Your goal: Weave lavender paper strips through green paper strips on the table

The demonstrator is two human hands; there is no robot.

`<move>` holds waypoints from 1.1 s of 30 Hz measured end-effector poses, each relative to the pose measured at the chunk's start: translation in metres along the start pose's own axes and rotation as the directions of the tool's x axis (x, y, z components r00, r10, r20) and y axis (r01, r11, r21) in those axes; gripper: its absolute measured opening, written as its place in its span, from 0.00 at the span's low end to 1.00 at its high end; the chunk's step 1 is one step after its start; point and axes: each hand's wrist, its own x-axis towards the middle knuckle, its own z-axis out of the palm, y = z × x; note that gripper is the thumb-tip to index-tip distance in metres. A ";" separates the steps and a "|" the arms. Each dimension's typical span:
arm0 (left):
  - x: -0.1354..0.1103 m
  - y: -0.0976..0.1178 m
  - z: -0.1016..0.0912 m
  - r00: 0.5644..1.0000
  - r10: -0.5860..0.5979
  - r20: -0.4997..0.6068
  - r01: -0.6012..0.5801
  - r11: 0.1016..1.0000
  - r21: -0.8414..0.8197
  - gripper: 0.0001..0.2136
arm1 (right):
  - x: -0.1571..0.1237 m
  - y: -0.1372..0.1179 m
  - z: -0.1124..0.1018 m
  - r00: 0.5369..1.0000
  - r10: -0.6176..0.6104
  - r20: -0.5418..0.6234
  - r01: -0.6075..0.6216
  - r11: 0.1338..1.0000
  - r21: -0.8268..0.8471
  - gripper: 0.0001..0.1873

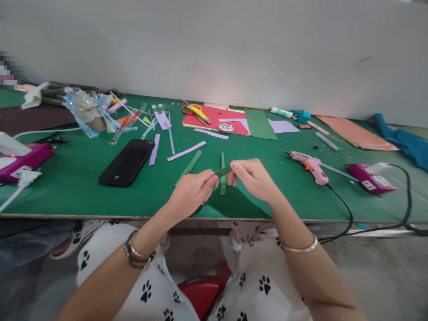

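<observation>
Close to the near edge, the left hand (192, 191) and right hand (253, 179) pinch opposite ends of a green paper strip (224, 171), holding it above the green tabletop (290, 200). A second green strip (223, 187) lies beneath, and a pink glue gun (311, 167) rests over to the right.

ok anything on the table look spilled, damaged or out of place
Nothing plainly spilled or damaged. The black phone seems slightly out of place: not craft material, it lies askew beside a lilac paper strip.
</observation>
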 end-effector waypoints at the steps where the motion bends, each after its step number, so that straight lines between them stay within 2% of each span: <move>1: 0.000 0.000 0.000 1.000 -0.002 0.002 0.002 1.000 0.001 0.13 | 0.000 0.000 0.000 1.000 -0.014 -0.003 0.014 1.000 -0.017 0.24; 6: 0.000 0.000 0.000 1.000 0.001 0.026 -0.001 1.000 -0.007 0.14 | 0.001 0.001 -0.003 0.993 -0.109 -0.041 0.103 0.987 -0.124 0.23; 11: 0.001 0.000 0.001 1.000 0.005 0.025 -0.004 1.000 -0.005 0.14 | 0.001 0.006 -0.009 0.991 -0.090 -0.104 0.064 0.971 -0.230 0.23; 14: 0.001 0.000 -0.002 1.000 0.011 0.020 -0.012 1.000 0.009 0.14 | 0.000 0.013 -0.012 0.989 -0.037 -0.141 0.002 0.972 -0.235 0.23; 17: 0.001 -0.001 -0.007 1.000 -0.002 0.019 0.001 0.999 0.043 0.15 | 0.000 0.021 -0.016 0.979 0.058 -0.198 -0.093 0.981 -0.169 0.23; 20: 0.002 -0.004 -0.012 0.999 -0.024 0.033 0.019 0.989 0.147 0.15 | -0.001 0.030 -0.021 0.964 0.136 -0.227 -0.167 0.978 -0.123 0.23; 23: 0.003 -0.008 -0.018 0.994 -0.068 0.085 0.045 0.967 0.252 0.15 | 0.000 0.038 -0.025 0.951 0.187 -0.246 -0.224 0.965 -0.136 0.22; 25: 0.003 -0.009 -0.022 0.985 -0.105 0.133 0.069 0.966 0.251 0.15 | 0.001 0.041 -0.026 0.946 0.215 -0.244 -0.254 0.957 -0.143 0.21; 28: 0.001 -0.008 -0.030 0.947 -0.108 0.302 0.071 0.989 0.129 0.15 | 0.002 0.042 -0.024 0.951 0.229 -0.206 -0.261 0.954 -0.145 0.20; 31: -0.003 -0.006 -0.036 0.848 -0.096 0.520 0.088 0.995 0.040 0.16 | 0.003 0.040 -0.019 0.968 0.205 -0.146 -0.226 0.963 -0.146 0.17; 33: -0.004 -0.005 -0.038 0.784 -0.148 0.603 0.135 0.989 0.068 0.17 | 0.004 0.038 -0.014 0.975 0.194 -0.111 -0.208 0.969 -0.136 0.15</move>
